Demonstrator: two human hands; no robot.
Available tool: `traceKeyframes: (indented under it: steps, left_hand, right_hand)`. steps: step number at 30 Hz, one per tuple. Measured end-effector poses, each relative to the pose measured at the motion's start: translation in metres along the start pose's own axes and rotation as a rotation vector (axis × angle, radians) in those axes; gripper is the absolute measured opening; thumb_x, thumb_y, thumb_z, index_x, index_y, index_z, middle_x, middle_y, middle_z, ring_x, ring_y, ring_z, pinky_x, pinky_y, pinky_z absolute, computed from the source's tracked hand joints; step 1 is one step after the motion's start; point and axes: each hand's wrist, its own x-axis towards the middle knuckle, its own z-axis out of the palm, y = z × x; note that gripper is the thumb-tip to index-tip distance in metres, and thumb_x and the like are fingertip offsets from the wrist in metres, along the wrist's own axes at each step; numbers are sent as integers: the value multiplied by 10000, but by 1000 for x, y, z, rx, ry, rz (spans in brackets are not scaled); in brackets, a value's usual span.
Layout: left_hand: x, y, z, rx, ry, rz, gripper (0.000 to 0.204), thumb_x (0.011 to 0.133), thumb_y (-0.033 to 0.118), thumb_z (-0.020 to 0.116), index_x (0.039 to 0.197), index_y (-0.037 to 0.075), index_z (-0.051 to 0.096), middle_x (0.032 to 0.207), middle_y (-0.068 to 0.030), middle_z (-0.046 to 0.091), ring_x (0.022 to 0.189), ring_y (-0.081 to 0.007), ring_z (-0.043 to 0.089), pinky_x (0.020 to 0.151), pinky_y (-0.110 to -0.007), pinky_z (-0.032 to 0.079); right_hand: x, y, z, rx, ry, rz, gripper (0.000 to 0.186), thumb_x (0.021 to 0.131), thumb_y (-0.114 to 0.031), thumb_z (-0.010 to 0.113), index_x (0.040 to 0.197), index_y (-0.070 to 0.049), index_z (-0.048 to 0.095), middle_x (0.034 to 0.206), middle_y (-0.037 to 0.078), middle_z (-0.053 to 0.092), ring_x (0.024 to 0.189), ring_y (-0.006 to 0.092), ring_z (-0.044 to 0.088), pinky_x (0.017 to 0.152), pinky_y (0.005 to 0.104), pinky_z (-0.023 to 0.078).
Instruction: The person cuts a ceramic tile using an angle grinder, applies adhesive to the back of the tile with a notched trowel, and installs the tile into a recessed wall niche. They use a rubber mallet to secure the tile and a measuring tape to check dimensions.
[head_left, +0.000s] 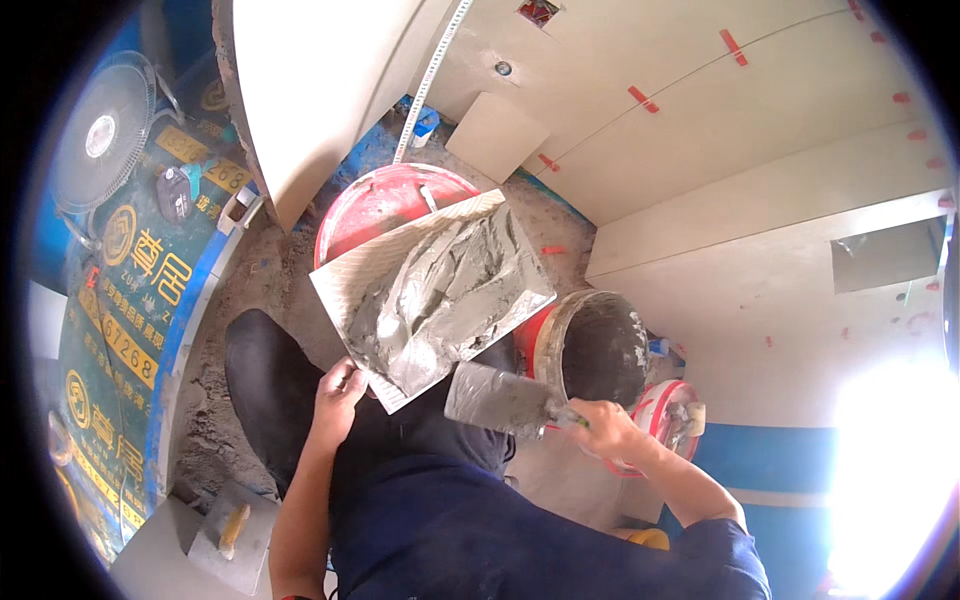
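My left hand [340, 393] is closed on the near left corner of a square tile [335, 287], its ribbed back facing up. Wet grey mortar [440, 295] covers much of that back in thick, uneven ridges, while the left strip stays bare. The tile lies tilted over a round red bucket top [385, 205]; whether it rests on it I cannot tell. My right hand [608, 430] grips the handle of a trowel [495, 400]. Its flat, mortar-smeared blade points left, just below the tile's near edge.
Right of the tile stands a mortar-coated bucket [603, 345], with a smaller red-rimmed bucket [668, 420] behind my right hand. A loose tile [497, 135] leans by the tiled wall with red wedges [643, 98]. A fan [100, 137] and a wooden-handled float [235, 535] are at left.
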Motion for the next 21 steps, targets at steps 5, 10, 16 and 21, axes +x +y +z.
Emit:
traceKeyframes:
  steps: [5, 10, 16, 21]
  left_hand:
    - [2, -10, -4, 18, 7, -18, 181, 981, 132, 557, 1013, -20, 650, 885, 8, 625, 823, -87, 546, 792, -259, 447]
    - [4, -18, -6, -17, 29, -100, 239, 975, 150, 575, 1089, -38, 668, 942, 2, 653, 861, -89, 559, 826, -260, 444]
    - [3, -27, -8, -156, 23, -105, 235, 970, 178, 618, 1045, -35, 681, 925, 4, 650, 851, -93, 561, 811, -265, 448]
    - [5, -30, -7, -129, 67, -144, 236, 966, 207, 643, 1007, -21, 683, 865, -11, 662, 830, -109, 594, 788, -272, 469]
  right_hand:
    - [38, 63, -10, 628, 187, 131, 613, 1005, -576, 428, 861, -5, 599, 653, 36, 546, 562, 125, 546, 516, 306, 449]
    - [66, 47, 35, 412, 32, -88, 721, 957, -659, 459, 1102, 23, 641, 768, 119, 680, 745, 287, 671, 704, 384, 530]
    - [54, -15, 18, -6, -229, 40, 495, 961, -459, 559, 1249, -62, 627, 999, 271, 687, 974, 421, 662, 874, 461, 507]
    - [50, -31, -26, -83, -460, -23, 486, 959, -464, 574, 1206, -48, 625, 1008, 253, 687, 949, 408, 668, 849, 442, 505]
